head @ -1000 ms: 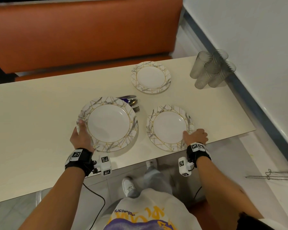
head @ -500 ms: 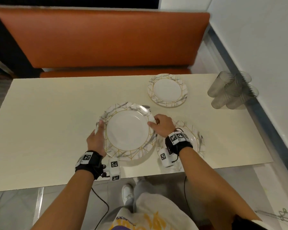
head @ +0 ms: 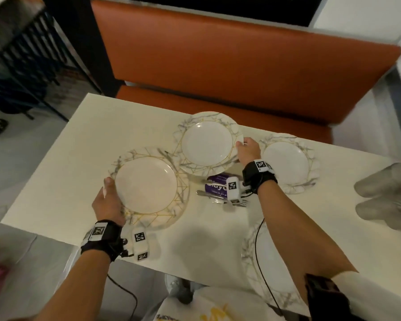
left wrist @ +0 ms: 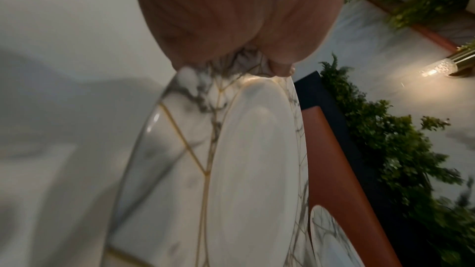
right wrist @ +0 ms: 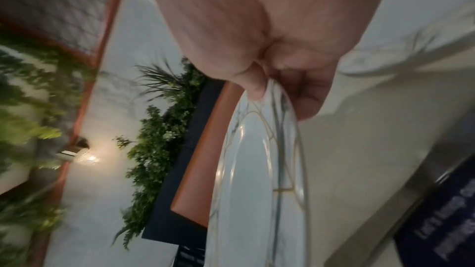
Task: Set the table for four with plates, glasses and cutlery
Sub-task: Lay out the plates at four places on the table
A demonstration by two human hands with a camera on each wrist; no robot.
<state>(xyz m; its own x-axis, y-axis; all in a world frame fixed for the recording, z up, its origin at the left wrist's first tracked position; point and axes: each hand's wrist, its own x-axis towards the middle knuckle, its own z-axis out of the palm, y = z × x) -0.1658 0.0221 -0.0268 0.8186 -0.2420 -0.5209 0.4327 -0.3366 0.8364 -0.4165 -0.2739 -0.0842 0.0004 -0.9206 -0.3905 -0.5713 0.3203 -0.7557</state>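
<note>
Four white marble-pattern plates with gold lines are on or over the cream table [head: 56,181]. My left hand [head: 107,198] grips the near-left rim of one plate [head: 146,184]; the left wrist view shows my left hand [left wrist: 231,17] on that plate [left wrist: 231,159]. My right hand [head: 248,147] pinches the right rim of a second plate [head: 206,144], held tilted above the table; the right wrist view shows my right hand's thumb [right wrist: 257,84] over that rim [right wrist: 257,190]. A third plate [head: 287,163] lies far right, a fourth [head: 264,262] under my right forearm. Cutlery in a purple wrapper [head: 218,188] lies between the plates.
Several frosted glasses [head: 384,195] lie blurred at the table's right end. An orange bench [head: 218,66] runs along the far side. The near table edge is just under my wrists. Dark railings and floor are at the far left.
My right hand left the near right plate and took a plate from the one my left hand holds. That plate now sits farther from me; the view has swung left.
</note>
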